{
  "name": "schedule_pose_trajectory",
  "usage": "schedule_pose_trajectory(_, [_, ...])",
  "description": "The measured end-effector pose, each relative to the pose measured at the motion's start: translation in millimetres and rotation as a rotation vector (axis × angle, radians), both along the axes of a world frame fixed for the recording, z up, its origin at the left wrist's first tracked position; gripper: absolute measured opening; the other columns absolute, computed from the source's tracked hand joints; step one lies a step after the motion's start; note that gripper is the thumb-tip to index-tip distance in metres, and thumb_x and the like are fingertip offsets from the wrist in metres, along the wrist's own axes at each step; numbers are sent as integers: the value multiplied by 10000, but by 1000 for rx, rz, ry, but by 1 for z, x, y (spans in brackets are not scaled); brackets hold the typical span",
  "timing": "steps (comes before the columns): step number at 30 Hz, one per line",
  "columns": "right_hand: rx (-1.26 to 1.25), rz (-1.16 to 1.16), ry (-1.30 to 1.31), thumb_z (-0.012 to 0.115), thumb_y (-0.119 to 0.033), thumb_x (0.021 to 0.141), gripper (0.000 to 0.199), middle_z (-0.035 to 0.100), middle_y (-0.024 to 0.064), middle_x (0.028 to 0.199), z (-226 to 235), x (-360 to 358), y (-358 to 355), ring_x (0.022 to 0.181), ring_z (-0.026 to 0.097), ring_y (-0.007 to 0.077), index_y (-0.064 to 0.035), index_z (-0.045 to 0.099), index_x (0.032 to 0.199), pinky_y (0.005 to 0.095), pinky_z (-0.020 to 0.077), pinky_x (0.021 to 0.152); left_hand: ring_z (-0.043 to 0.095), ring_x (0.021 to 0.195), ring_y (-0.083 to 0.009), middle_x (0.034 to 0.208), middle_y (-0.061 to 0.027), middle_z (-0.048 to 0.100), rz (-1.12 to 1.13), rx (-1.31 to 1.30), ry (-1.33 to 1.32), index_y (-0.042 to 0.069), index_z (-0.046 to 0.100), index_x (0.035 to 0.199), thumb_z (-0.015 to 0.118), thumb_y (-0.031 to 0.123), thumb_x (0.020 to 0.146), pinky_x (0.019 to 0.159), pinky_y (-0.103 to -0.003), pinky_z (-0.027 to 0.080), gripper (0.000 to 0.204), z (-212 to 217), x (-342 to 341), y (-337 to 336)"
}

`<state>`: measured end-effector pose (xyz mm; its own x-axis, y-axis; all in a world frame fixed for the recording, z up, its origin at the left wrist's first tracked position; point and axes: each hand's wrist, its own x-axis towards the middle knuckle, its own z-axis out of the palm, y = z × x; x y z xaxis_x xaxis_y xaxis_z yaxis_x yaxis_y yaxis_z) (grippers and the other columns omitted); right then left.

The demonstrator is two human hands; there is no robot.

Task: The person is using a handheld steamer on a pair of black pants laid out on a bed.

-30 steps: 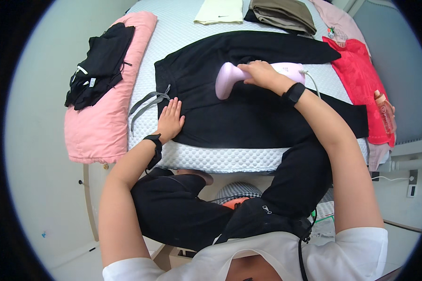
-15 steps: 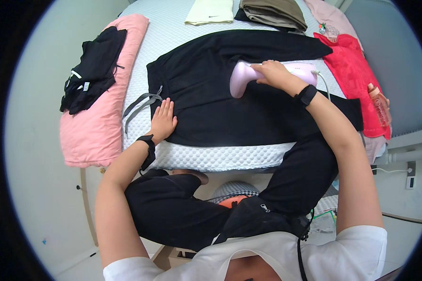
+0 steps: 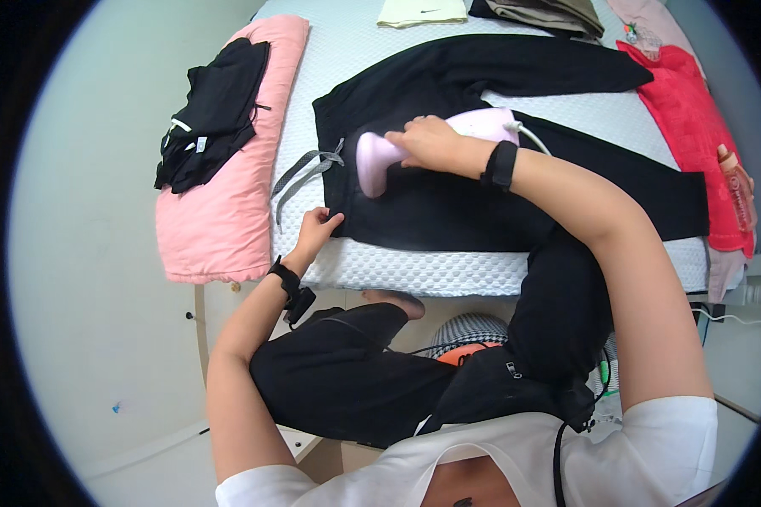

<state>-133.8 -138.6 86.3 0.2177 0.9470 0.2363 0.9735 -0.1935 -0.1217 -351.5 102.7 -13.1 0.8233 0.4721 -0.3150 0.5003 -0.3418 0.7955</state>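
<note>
Black trousers (image 3: 448, 211) lie spread over a white quilted bed, waistband to the left and legs to the right. A grey drawstring (image 3: 300, 173) trails from the waistband over the bed. My right hand (image 3: 431, 142) is wrapped round a pale pink handheld garment steamer (image 3: 372, 165), whose head rests on or just over the trousers near the waistband. Its white cord leaves the back end. My left hand (image 3: 317, 230) pinches the waistband at its near corner between thumb and fingers.
A folded pink quilt (image 3: 220, 228) lies on the left with a black garment (image 3: 216, 110) on it. Folded cream cloth (image 3: 421, 12) and brown clothes (image 3: 550, 15) sit at the far edge. Red cloth (image 3: 693, 127) with a pink bottle (image 3: 736, 186) is on the right.
The steamer in my right hand has moved left toward the waistband. My left hand has gone from lying flat on the trousers to pinching their corner. The whole view has shifted.
</note>
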Motion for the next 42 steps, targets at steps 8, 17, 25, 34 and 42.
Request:
schedule_pose_trajectory(8, [-59,23,67,715,-266,694,452,621,135,807,-3,-27,17,804,607,314,-84,551,1074,399,476,695,425,596,-54,669,51,528,-98,-27,207,86,593,729,693,244,760,537,-218,305,191,22,-7,9])
schedule_pose_trajectory(17, [-31,2,81,710,-269,712,329,641,144,795,-1,-33,19,800,625,319,-81,578,948,412,482,695,437,600,-48,677,52,525,-121,-155,266,90,616,787,713,209,740,549,-207,338,160,39,-26,12])
schedule_pose_trajectory(25, [22,35,98,711,-253,708,348,639,155,793,-3,-41,19,803,624,329,-80,573,976,421,486,698,416,600,-46,669,62,480,-173,-127,249,68,601,811,702,166,764,551,-203,342,149,31,-24,15])
schedule_pose_trajectory(34, [-132,-38,94,711,-266,713,360,642,163,806,14,-33,-3,803,626,336,-64,573,978,425,488,705,411,602,-50,682,53,481,-194,-105,213,52,588,822,686,155,781,550,-214,357,148,17,-28,21])
schedule_pose_trajectory(42, [-110,-13,133,711,-259,709,395,631,155,804,16,-30,3,809,615,336,-73,560,1023,422,482,709,548,709,-225,757,-95,545,-180,584,-143,33,534,919,654,72,666,660,-334,436,282,25,7,41])
